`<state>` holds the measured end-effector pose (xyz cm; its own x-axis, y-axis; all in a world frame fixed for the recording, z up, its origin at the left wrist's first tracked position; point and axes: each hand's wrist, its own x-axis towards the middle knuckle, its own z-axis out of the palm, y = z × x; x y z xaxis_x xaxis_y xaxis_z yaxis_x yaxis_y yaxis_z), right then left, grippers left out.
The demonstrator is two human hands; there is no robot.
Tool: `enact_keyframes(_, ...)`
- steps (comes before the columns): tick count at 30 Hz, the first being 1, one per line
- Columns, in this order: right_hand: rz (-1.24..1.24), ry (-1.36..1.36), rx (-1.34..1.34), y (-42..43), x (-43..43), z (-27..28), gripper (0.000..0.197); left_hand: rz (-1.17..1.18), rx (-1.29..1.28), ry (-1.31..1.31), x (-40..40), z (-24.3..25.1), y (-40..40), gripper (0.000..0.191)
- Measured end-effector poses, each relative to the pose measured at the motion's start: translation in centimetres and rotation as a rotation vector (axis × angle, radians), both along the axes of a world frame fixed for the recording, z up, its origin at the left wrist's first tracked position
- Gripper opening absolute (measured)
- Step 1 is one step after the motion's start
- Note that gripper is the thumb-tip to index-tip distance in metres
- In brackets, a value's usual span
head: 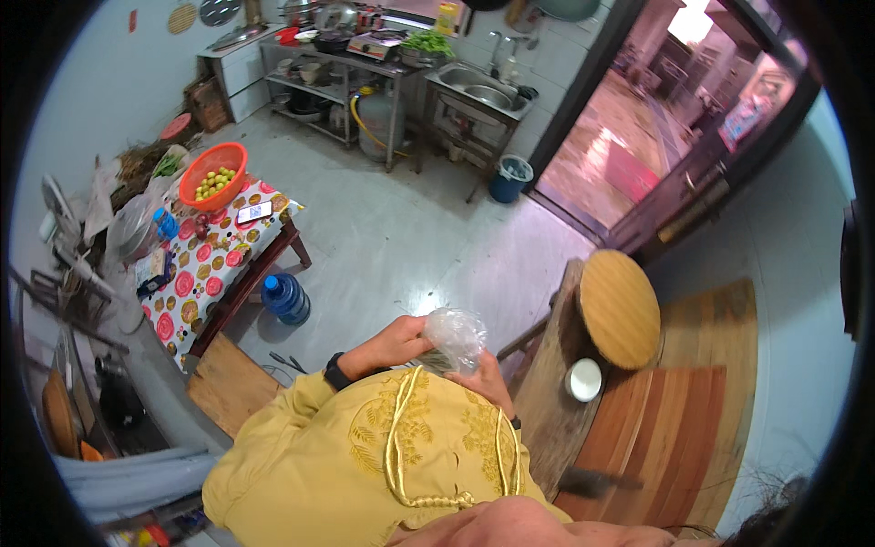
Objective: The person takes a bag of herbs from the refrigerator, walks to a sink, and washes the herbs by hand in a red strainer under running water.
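A clear plastic bag [456,336] is held in front of my chest, bunched and crinkled. My left hand [400,342] grips it from the left, thumb and fingers closed on the plastic. On its lower right side, my right hand [487,380] also has hold of it. Something greenish shows dimly through the lower left of the bag, but I cannot tell what it is. To the right of my hands, a white bowl [584,380] and a round wooden board [620,309] rest on a wooden bench [557,410].
A low table [184,284] with a patterned cloth stands left, bearing an orange basin [225,161] of green fruit and a phone [255,212]. A blue water jug [286,299] is on the floor beside it. Ahead are a steel sink [478,85], a blue bin [510,179] and an open doorway [615,137].
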<state>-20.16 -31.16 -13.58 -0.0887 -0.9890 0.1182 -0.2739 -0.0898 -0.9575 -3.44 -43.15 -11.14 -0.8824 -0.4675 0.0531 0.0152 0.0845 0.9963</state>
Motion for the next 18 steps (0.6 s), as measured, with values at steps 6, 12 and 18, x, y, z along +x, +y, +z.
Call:
enact_keyframes(6, 0.029, -0.135, 0.043, -7.2, -6.8, 1.0, 0.049, 0.022, -0.136, 0.060, -6.2, 1.3, -6.2, 0.022)
enact_keyframes(12, 0.268, -0.159, 0.160, -15.9, -9.0, -2.8, 0.060, 0.296, 0.199, 0.089, -5.3, -0.5, -11.0, 0.026)
enact_keyframes(18, 0.266, -0.402, 0.156, -26.3, -9.1, -1.8, 0.060, 0.642, 0.625, 0.223, -6.1, -1.7, -19.5, 0.025)
